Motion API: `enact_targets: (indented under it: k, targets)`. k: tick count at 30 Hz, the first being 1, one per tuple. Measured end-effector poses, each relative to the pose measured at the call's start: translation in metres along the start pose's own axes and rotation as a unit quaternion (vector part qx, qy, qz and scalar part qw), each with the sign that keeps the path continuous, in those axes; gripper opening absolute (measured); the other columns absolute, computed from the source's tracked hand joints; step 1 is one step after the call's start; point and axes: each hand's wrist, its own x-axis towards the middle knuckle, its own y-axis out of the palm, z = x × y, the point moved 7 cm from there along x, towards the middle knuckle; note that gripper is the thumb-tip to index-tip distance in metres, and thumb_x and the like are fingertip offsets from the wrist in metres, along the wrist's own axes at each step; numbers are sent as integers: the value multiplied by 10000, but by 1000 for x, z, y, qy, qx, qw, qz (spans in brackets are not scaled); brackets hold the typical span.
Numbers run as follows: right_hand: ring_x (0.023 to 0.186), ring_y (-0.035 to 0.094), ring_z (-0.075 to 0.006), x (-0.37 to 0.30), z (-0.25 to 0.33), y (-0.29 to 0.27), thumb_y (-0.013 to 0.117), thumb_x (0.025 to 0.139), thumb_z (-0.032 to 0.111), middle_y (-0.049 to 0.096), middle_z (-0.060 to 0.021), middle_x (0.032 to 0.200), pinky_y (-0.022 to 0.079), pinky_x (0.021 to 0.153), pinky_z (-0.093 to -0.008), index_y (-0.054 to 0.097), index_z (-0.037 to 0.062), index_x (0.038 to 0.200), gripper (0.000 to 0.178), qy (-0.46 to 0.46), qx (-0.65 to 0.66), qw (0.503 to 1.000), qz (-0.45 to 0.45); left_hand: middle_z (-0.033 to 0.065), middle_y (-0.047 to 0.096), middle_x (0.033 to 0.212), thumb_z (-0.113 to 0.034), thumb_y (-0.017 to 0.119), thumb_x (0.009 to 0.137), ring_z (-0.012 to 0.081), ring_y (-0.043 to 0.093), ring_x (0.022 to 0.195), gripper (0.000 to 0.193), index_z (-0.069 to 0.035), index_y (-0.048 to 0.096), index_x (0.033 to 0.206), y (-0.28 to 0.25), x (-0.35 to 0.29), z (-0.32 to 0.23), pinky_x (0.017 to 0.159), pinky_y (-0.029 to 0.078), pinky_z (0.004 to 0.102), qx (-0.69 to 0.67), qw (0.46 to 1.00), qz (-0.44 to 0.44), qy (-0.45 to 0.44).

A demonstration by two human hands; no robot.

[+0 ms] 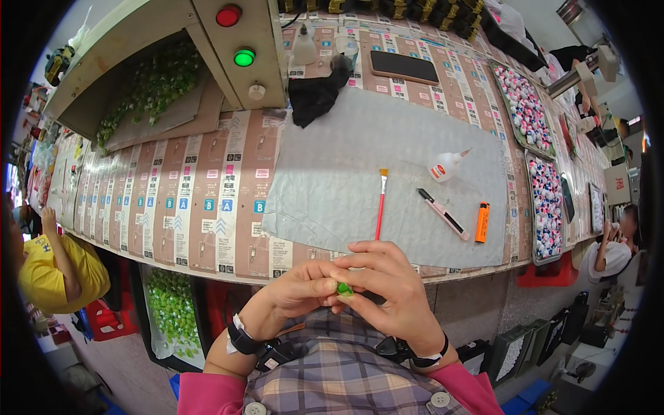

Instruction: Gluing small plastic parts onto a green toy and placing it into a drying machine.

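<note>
Just in front of my chest, by the table's front edge, both hands hold one small, shiny green piece (344, 288). My left hand (304, 285) pinches it between thumb and fingers. From the other side, my right hand (389, 285) closes thumb and fingertips around it. Its exact kind cannot be made out, since fingers cover most of it. Beyond my hands a grey sheet (332, 180) covers part of the table. On it lie a red-handled brush (381, 211), a white squeeze bottle (448, 168) with a thin nozzle, a pink-and-black slim cutter (443, 213) and an orange stick-shaped thing (483, 221).
A machine (238, 28) with red and green lights stands far left, green pieces inside. A black cloth (315, 97) and phone (404, 67) lie at the back. Trays of coloured pieces (524, 104) line the right. A tub (173, 311) sits below left. Other people sit on both sides.
</note>
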Motion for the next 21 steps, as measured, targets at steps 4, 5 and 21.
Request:
enact_targets:
  k: [4, 5, 21]
  targets:
    - [1017, 531, -282, 1, 0, 1, 683, 693, 76, 616, -74, 984, 437, 836, -362, 645, 56, 959, 269, -2, -2, 1000, 1, 113, 585, 1091, -246, 575, 870, 79, 494, 710, 328, 3, 571, 1083, -3, -2, 2, 658, 421, 265, 3, 1000, -10, -5]
    - [1015, 532, -283, 1, 0, 1, 683, 692, 75, 616, -74, 984, 437, 836, -363, 646, 55, 957, 268, 0, -2, 1000, 0, 109, 587, 1085, -247, 573, 871, 77, 489, 708, 333, 6, 570, 1087, -3, -2, 2, 657, 421, 264, 5, 1000, -11, -5]
    - [1015, 533, -289, -1, -3, 2, 695, 653, 51, 634, -73, 971, 445, 831, -363, 675, 42, 905, 253, 27, -13, 999, -13, 11, 562, 862, -221, 542, 893, 64, 480, 672, 306, 5, 563, 1098, 2, 2, 2, 655, 427, 243, -1, 1000, 7, -4]
